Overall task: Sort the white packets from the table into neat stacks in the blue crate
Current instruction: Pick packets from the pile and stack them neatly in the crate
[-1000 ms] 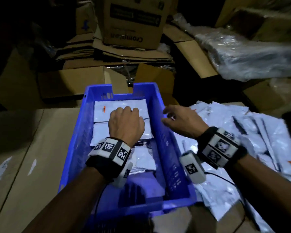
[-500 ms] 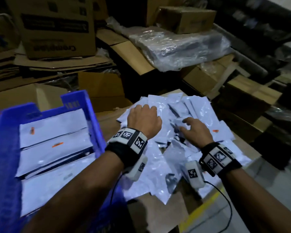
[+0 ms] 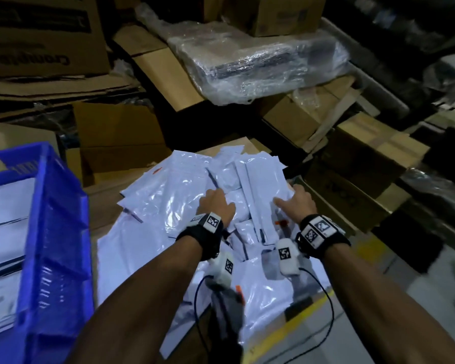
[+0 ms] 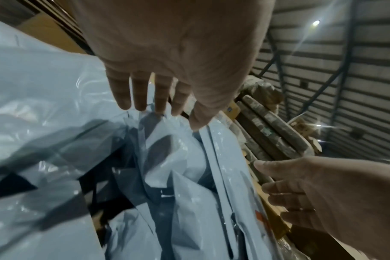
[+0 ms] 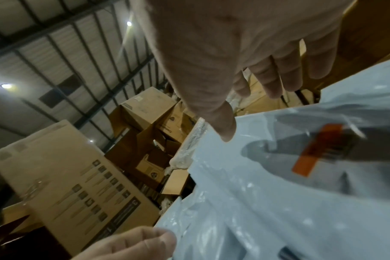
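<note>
White packets (image 3: 184, 195) lie in a loose, overlapping heap on the table in front of me, glossy plastic with small orange tags here and there. My left hand (image 3: 216, 206) rests palm down on the middle of the heap, fingers fairly straight and close together, their tips touching the plastic; in the left wrist view the fingers (image 4: 140, 91) point down onto a crumpled packet (image 4: 172, 158) and grip nothing. My right hand (image 3: 298, 204) lies just to the right, at the heap's right edge, palm down, the thumb reaching left onto a long flat packet (image 3: 258, 195). In the right wrist view the thumb (image 5: 220, 123) presses the top of a packet (image 5: 278, 193) with an orange tag (image 5: 316, 151), while the other fingers hang relaxed beyond its edge; I cannot tell whether they touch anything. The two hands are near each other, not touching.

To my left stands the blue crate (image 3: 55, 232), touching the table edge area beside the heap, with flat stacks of packets (image 3: 3, 232) already inside. Behind the table are cardboard boxes (image 3: 116, 132) and a bundle wrapped in clear plastic (image 3: 260, 64).
</note>
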{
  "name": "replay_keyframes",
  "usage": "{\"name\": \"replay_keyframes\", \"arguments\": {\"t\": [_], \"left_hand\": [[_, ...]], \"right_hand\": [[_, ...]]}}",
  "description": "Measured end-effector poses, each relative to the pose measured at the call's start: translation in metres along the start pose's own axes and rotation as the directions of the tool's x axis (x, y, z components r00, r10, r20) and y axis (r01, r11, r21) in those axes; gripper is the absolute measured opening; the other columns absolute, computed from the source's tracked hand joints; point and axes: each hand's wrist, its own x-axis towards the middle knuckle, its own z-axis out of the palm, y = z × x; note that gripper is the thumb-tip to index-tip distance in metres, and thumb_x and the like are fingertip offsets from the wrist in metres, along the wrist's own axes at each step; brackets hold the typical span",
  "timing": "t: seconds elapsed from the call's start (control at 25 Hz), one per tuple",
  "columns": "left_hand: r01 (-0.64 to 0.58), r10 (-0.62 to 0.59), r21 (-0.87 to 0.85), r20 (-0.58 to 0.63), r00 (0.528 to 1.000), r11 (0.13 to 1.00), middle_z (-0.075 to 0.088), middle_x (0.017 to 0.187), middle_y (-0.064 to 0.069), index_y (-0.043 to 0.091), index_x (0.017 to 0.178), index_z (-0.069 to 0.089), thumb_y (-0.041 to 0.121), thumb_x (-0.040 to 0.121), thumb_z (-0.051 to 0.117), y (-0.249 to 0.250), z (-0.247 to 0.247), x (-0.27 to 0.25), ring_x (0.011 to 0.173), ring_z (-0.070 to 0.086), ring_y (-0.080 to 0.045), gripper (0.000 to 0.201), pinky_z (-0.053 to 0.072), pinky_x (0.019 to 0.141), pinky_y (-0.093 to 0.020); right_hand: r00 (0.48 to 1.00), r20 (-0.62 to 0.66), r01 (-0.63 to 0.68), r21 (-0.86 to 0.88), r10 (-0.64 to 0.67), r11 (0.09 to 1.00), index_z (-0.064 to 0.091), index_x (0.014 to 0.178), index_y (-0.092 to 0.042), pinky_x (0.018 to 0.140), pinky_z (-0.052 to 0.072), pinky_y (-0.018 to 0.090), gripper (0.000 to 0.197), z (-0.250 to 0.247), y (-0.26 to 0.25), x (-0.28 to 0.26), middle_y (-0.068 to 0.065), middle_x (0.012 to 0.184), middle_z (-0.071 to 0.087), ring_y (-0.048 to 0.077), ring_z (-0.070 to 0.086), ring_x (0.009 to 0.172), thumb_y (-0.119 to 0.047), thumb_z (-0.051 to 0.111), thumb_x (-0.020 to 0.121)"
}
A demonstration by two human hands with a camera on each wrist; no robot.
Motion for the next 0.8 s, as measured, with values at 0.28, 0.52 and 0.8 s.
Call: {"name": "replay_keyframes", "arguments": {"t": [0.28, 0.52, 0.8], "left_hand": [[0.388, -0.415, -0.375, 0.008, 0.91, 0.842, 0.024, 0.146, -0.019, 0.008, 0.144, 0.015, 0.036, 0.079, 0.074, 0.007, 0.026, 0.019, 0.128, 0.04, -0.039, 0.092, 0.042, 0.104, -0.046], [0.435, -0.456, -0.632, 0.142, 0.879, 0.641, 0.045, 0.14, -0.02, 0.002, 0.142, 0.025, 0.031, 0.054, 0.088, -0.003, 0.027, 0.027, 0.125, 0.05, -0.036, 0.112, 0.044, 0.102, -0.041], [0.248, -0.376, -0.889, 0.095, 0.922, 0.384, 0.051, 0.046, -0.006, -0.003, 0.068, 0.055, -0.009, 0.072, 0.073, -0.034, -0.004, -0.009, 0.04, 0.051, -0.015, 0.019, 0.049, 0.048, -0.024]], "right_hand": [[0.999, 0.026, 0.019, 0.082, -0.021, 0.996, 0.053, 0.11, -0.022, 0.086, 0.054, 0.045, 0.048, 0.024, 0.016, 0.01, 0.004, 0.112, 0.063, 0.028, 0.062, 0.096, -0.044, 0.072, 0.071], [0.999, 0.019, 0.039, 0.041, -0.04, 0.998, 0.05, 0.112, -0.021, 0.09, 0.051, 0.043, 0.043, 0.026, 0.015, 0.005, 0.003, 0.113, 0.06, 0.03, 0.059, 0.102, -0.041, 0.07, 0.079], [0.997, 0.009, 0.071, 0.006, -0.071, 0.997, 0.051, 0.124, -0.018, 0.095, 0.049, 0.044, 0.052, 0.031, 0.013, -0.001, 0.009, 0.125, 0.057, 0.034, 0.055, 0.113, -0.041, 0.068, 0.082]]}}
